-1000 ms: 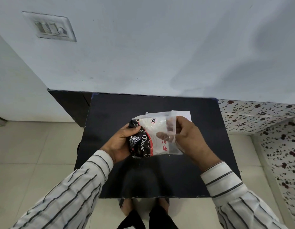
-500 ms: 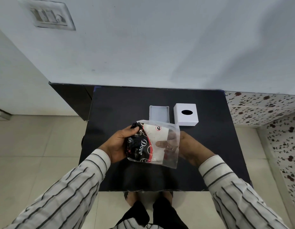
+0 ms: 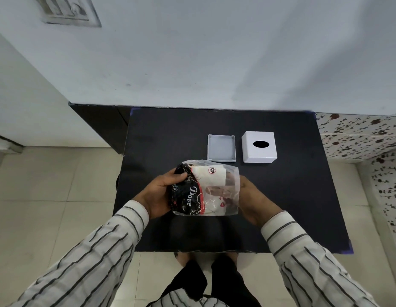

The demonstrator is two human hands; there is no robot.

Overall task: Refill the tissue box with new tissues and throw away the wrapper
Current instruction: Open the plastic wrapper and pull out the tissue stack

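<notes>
A tissue pack [image 3: 207, 188] in a clear plastic wrapper with a black printed end is held above the black table [image 3: 161, 142]. My left hand [image 3: 162, 193] grips the black end of the pack. My right hand [image 3: 250, 196] holds the open clear end, with its fingers showing through the plastic inside the wrapper. Beyond the pack, the white tissue box cover [image 3: 259, 146] with an oval slot stands on the table. Its shallow grey base tray [image 3: 221, 147] lies just left of the cover, with nothing in it.
A pale wall rises right behind the table, with a switch plate [image 3: 67, 9] at the upper left. Tiled floor lies to the left, a speckled ledge [image 3: 358, 134] to the right. My feet show under the table's near edge.
The pack and both hands have come lower and nearer to me, uncovering the box cover and tray. My right fingers have gone further into the wrapper's open end.
</notes>
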